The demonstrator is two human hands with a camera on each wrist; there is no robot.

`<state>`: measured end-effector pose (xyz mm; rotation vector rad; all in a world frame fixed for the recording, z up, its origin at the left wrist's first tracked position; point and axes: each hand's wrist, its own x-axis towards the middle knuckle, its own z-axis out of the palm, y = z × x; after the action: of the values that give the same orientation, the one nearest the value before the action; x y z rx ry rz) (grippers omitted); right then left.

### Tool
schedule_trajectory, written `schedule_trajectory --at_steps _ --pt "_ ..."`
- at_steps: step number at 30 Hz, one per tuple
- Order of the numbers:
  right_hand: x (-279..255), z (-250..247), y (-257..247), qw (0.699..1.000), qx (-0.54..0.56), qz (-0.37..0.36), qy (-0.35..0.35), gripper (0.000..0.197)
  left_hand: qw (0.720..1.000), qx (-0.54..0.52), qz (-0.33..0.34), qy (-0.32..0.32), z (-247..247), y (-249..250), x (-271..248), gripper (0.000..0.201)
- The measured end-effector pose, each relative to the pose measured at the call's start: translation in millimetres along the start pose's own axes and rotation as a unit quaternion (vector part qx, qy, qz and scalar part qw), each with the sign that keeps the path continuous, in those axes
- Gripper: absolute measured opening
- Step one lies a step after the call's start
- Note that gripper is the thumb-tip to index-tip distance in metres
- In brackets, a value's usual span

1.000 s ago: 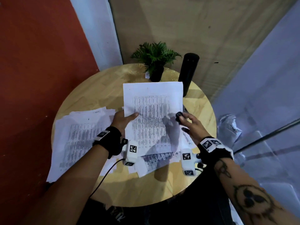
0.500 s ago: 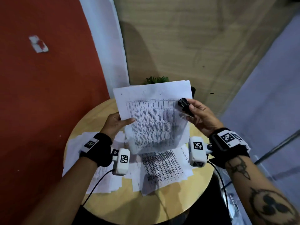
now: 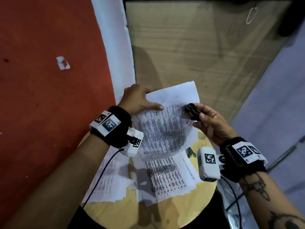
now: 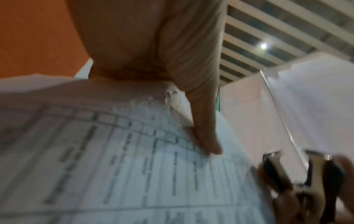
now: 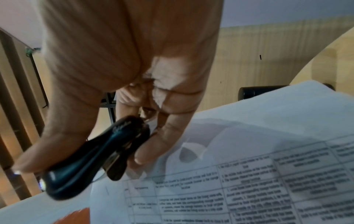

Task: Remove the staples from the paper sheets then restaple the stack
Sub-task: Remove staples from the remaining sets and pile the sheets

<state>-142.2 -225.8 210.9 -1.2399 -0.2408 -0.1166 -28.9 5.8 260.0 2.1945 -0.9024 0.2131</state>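
Now the stapled sheets point(image 3: 166, 123) are raised higher than half a second ago, hiding the plant.
Left hand point(image 3: 138, 100) has slid to their top corner, thumb pressed on print; right hand point(image 3: 212, 123) pinches the black staple remover point(image 3: 191, 110) at the opposite edge. Below the fingers, loose papers point(image 3: 165, 176) cover the round table point(image 3: 148, 214).

Head: looked steeply down from above at the table point(image 3: 148, 210), both wrists in frame.
Left wrist: sat close under the palm, faced up toward the ceiling.
Right wrist: close, faced along the fingers.
Shared: the held sheet point(image 3: 166, 123) point(image 4: 134, 174) point(image 5: 258, 166).
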Motion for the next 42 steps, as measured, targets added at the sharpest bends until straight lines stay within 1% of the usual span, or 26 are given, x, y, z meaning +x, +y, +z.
schedule_trajectory --at_steps 2,6,8,9,10,11,12,13,14,15,16,18,19,20,21,22,23,25,27,28,31,34,35,38,40,42 --pt "-4 4 0 1.0 0.014 -0.009 0.007 0.061 0.999 -0.038 -0.006 -0.014 -2 7 -2 0.069" --pt "-11 10 1 0.999 0.039 -0.026 0.027 0.061 0.993 -0.107 0.002 -0.044 -5 19 -9 0.062" --pt "-13 15 3 0.997 0.047 -0.034 0.045 0.06 0.991 -0.117 0.004 -0.059 -8 22 -11 0.057" --pt "-13 18 4 0.996 0.048 -0.038 0.066 0.061 0.991 -0.114 0.004 -0.064 -10 23 -12 0.051" --pt "-12 21 4 0.993 0.051 -0.046 0.1 0.062 0.992 -0.109 0.001 -0.065 -11 24 -12 0.044" --pt "-11 23 4 0.985 0.055 -0.064 0.153 0.064 0.992 -0.104 -0.004 -0.065 -13 25 -12 0.037" --pt "-9 25 3 0.97 0.052 -0.089 0.218 0.064 0.993 -0.098 -0.009 -0.063 -15 26 -11 0.035" --pt "-8 27 1 0.951 0.043 -0.119 0.281 0.06 0.994 -0.093 -0.015 -0.061 -16 26 -11 0.036" --pt "-7 30 -1 0.932 0.032 -0.153 0.327 0.051 0.994 -0.089 -0.023 -0.061 -17 27 -11 0.038" --pt "-6 35 -4 0.919 0.021 -0.187 0.346 0.043 0.994 -0.089 -0.029 -0.061 -18 29 -10 0.037" --pt "-5 42 -6 0.913 0.006 -0.216 0.346 0.04 0.994 -0.089 -0.034 -0.061 -19 30 -10 0.034" --pt "-1 54 -8 0.915 -0.062 -0.258 0.303 0.042 0.995 -0.076 -0.038 -0.051 -21 34 -10 0.028" --pt "-1 60 -9 0.912 -0.125 -0.274 0.279 0.045 0.996 -0.071 -0.037 -0.047 -21 36 -10 0.028" --pt "0 64 -9 0.896 -0.211 -0.291 0.26 0.048 0.995 -0.076 -0.035 -0.045 -22 37 -10 0.029" --pt "2 67 -10 0.863 -0.309 -0.32 0.241 0.048 0.994 -0.09 -0.032 -0.048 -23 40 -11 0.031" --pt "3 69 -12 0.822 -0.389 -0.356 0.214 0.045 0.992 -0.109 -0.029 -0.055 -25 42 -12 0.033" --pt "4 72 -14 0.787 -0.445 -0.383 0.187 0.043 0.989 -0.129 -0.026 -0.064 -27 44 -12 0.033" --pt "2 78 -21 0.743 -0.521 -0.397 0.138 0.04 0.984 -0.154 -0.021 -0.088 -32 48 -14 0.032" --pt "1 79 -28 0.716 -0.57 -0.389 0.105 0.041 0.982 -0.16 -0.022 -0.1 -35 52 -15 0.038" --pt "0 77 -30 0.713 -0.582 -0.381 0.091 0.042 0.983 -0.155 -0.022 -0.098 -36 54 -15 0.041" --pt "1 73 -35 0.721 -0.58 -0.375 0.057 0.041 0.986 -0.14 -0.023 -0.091 -40 55 -15 0.047" --pt "0 74 -37 0.707 -0.583 -0.399 0.035 0.042 0.983 -0.153 -0.019 -0.102 -41 57 -15 0.064" --pt "0 75 -38 0.704 -0.584 -0.404 0.027 0.041 0.981 -0.159 -0.018 -0.106 -41 58 -15 0.066" --pt "0 78 -39 0.701 -0.591 -0.399 0.003 0.039 0.979 -0.169 -0.012 -0.113 -39 62 -15 0.058" --pt "0 78 -39 0.694 -0.598 -0.402 -0.006 0.037 0.979 -0.167 -0.006 -0.115 -39 64 -16 0.049" --pt "1 78 -40 0.688 -0.601 -0.406 -0.012 0.036 0.979 -0.168 -0.001 -0.117 -40 65 -16 0.045"
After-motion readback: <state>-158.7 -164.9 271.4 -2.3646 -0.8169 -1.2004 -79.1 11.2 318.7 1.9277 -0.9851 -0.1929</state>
